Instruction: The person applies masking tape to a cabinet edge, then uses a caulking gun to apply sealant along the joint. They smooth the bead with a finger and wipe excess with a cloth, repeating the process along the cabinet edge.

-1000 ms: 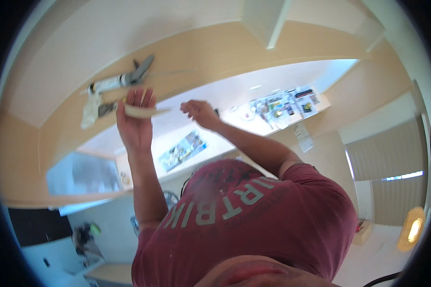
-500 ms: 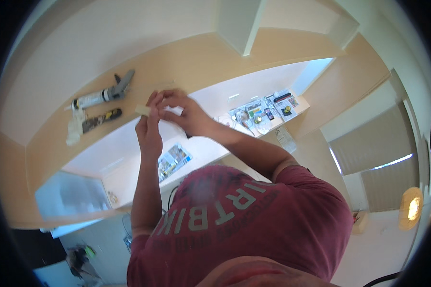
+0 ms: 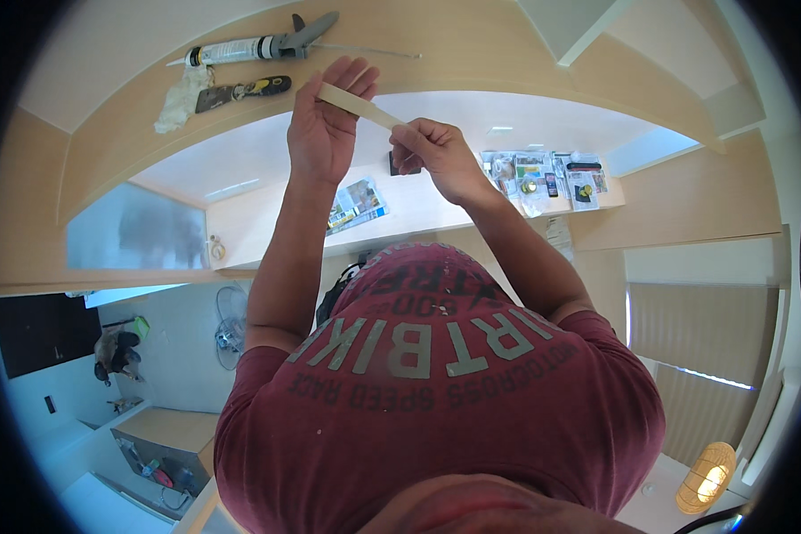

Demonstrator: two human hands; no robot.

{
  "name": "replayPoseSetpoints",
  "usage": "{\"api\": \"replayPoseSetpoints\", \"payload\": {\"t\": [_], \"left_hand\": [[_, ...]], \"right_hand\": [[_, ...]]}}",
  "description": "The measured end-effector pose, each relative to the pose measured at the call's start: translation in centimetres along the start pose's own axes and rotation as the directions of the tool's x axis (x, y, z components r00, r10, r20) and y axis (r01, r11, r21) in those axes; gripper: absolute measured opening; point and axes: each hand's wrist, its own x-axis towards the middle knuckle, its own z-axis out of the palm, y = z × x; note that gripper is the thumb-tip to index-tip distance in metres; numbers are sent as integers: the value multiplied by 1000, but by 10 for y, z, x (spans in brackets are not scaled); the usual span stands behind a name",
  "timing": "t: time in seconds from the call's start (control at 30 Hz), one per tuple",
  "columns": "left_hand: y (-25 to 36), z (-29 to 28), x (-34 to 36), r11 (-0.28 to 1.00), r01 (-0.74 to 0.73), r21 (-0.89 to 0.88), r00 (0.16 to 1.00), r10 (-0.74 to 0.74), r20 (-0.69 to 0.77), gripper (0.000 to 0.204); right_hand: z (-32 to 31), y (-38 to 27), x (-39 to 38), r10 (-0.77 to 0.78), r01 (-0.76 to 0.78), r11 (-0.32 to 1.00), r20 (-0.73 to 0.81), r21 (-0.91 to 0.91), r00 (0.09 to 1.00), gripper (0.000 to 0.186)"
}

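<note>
My left hand (image 3: 322, 133) is raised in front of a pale wooden ledge (image 3: 472, 53) and grips a roll of beige masking tape (image 3: 340, 93). A short strip of tape (image 3: 378, 114) runs from the roll toward my right hand (image 3: 436, 156), which pinches its free end between thumb and fingers. Both forearms rise from my red printed shirt (image 3: 436, 400). The roll is seen edge-on and partly hidden by my left fingers.
On the ledge above my hands lie a caulking gun (image 3: 258, 46), a black and yellow utility knife (image 3: 240, 89) and a crumpled rag (image 3: 182, 98). A lower shelf holds leaflets (image 3: 356, 203) and several small packets (image 3: 543, 178). A fan (image 3: 231, 325) and a wicker lamp (image 3: 707, 476) are further off.
My hands were apart, then met at the roll. Now my right hand has drawn a short strip out to the right. The view has shifted, so the ledge tools sit higher.
</note>
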Motion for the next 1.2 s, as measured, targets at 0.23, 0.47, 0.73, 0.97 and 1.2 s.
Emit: {"api": "replayPoseSetpoints", "payload": {"t": [0.23,0.47,0.73,0.97,1.2], "left_hand": [[3,-27,11,971,-33,238,983,75,-169,45],[9,-21,10,998,15,66,996,-9,-88,45],[-12,-38,3,998,49,35,999,-49,-2,58],[-12,-12,-11,966,135,-219,991,-136,13,48],[4,-22,-13,919,196,-341,980,-192,45,51]], "right_hand": [[9,-43,-25,-100,103,993,46,-63,994,33],[0,-24,-16,-100,97,989,-16,-116,995,33],[-10,25,9,-81,66,981,-78,-184,994,37],[-8,32,34,-53,54,998,76,-18,996,36],[-11,42,52,-150,177,970,159,-169,976,44]]}}
